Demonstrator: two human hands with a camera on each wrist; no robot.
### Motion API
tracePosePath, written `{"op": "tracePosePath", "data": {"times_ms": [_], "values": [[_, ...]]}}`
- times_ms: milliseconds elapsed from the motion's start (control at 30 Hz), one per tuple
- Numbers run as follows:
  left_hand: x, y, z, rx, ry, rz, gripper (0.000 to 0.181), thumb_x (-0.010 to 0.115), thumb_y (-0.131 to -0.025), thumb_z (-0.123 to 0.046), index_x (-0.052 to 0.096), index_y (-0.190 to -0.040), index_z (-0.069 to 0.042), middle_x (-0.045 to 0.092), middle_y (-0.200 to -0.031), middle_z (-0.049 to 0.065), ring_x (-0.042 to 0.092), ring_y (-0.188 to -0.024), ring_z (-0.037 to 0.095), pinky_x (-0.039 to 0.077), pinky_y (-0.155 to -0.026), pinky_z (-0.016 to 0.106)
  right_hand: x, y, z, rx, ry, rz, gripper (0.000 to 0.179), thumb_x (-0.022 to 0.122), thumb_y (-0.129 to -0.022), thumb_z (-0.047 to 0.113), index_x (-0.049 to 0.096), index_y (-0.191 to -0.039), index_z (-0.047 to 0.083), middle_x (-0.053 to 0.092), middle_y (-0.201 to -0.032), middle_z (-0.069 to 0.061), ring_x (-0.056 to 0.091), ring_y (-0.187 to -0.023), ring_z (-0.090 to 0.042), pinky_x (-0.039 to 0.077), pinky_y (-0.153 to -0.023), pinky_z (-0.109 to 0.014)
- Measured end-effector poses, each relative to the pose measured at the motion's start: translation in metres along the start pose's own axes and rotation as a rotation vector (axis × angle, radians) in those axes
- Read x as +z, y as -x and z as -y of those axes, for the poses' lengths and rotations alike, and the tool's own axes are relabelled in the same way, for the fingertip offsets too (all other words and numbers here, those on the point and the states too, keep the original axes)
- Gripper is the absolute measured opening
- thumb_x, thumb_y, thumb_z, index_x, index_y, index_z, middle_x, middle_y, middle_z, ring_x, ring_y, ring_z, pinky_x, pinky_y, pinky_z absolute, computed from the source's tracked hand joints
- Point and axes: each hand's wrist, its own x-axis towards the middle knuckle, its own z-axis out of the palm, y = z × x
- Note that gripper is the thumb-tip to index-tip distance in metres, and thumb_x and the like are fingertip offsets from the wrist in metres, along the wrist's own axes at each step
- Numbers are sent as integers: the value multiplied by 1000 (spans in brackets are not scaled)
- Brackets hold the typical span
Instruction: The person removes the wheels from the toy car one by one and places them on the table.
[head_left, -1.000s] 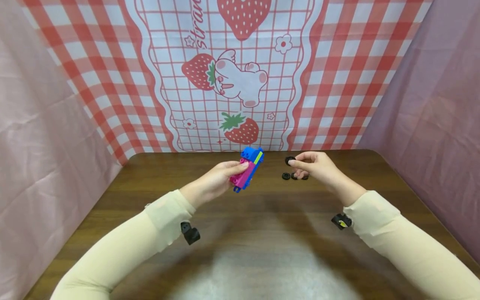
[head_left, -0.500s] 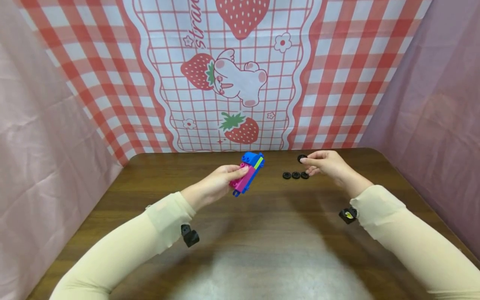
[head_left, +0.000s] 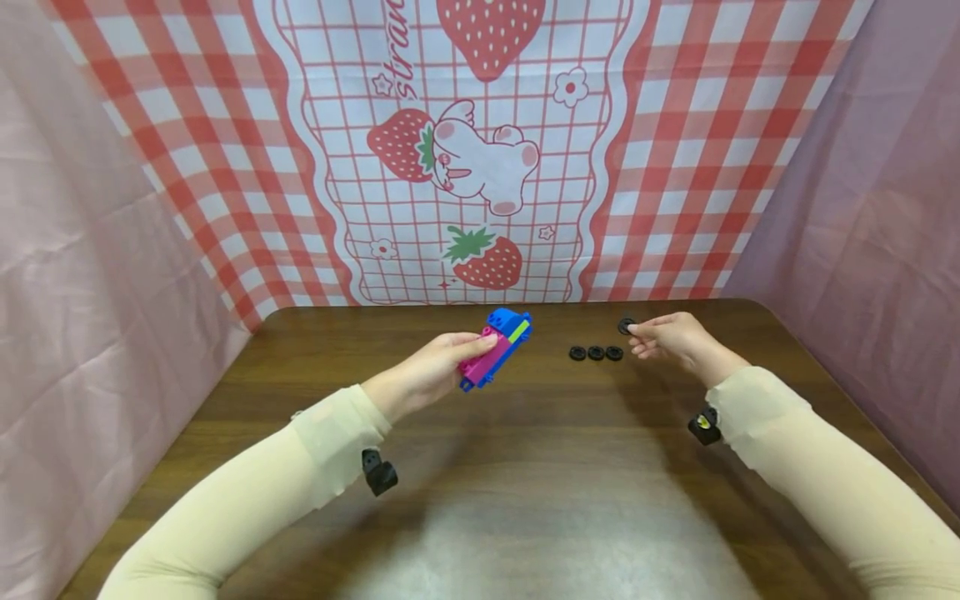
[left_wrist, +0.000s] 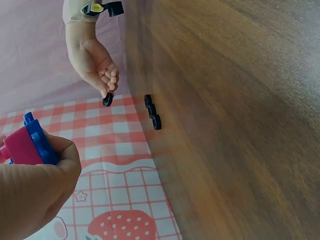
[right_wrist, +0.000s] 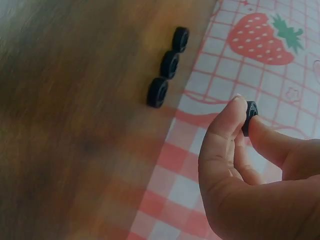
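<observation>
My left hand (head_left: 420,368) grips a pink and blue toy block car (head_left: 487,362) with a yellow-green strip, thumb across its pink side. It is held tilted above the table, its lower part partly hidden by the fingers. In the left wrist view only one end of the car (left_wrist: 24,148) shows past the hand. Between thumb and fingertips, my right hand (head_left: 677,340) pinches a small black toy wheel (head_left: 625,326), raised off the table. The right wrist view shows that wheel (right_wrist: 248,120) edge-on. Three matching wheels (head_left: 596,353) lie in a row just left of the right hand.
The brown wooden table (head_left: 480,467) ends at a red-and-white checked cloth backdrop (head_left: 682,167) with strawberries. Pink curtains (head_left: 847,225) hang on both sides. A small black camera is strapped to each wrist.
The right hand has moved to the right with the pinched wheel, so the three wheels on the table now show fully. The left hand's car has sunk a little.
</observation>
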Motion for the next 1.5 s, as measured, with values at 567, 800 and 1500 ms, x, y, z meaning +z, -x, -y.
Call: {"op": "tracePosePath", "data": {"times_ms": [567, 800, 1500], "values": [[3, -6, 7, -17, -98, 2, 41, 49, -101, -19, 49, -128, 12, 63, -95, 5, 60, -84, 13, 48, -70, 23, -14, -19, -25, 163, -58, 28, 16, 49, -99, 3, 57, -101, -10, 66, -65, 0, 65, -59, -6, 56, -62, -21], [6, -5, 11, -17, -91, 3, 38, 50, -100, -18, 51, -125, 12, 63, -88, 1, 59, -79, 10, 47, -69, 23, -18, -26, -37, 233, -79, 56, 13, 48, -99, 4, 55, -97, -7, 65, -64, -1, 64, -56, -6, 56, -62, -22], [11, -6, 12, -27, -109, 9, 38, 49, -101, -17, 49, -126, 12, 64, -94, 4, 59, -79, 7, 47, -70, 22, -20, -31, -39, 286, -20, 160, 29, 49, -102, 20, 61, -96, -6, 65, -68, -1, 65, -61, -7, 57, -65, -23]]}}
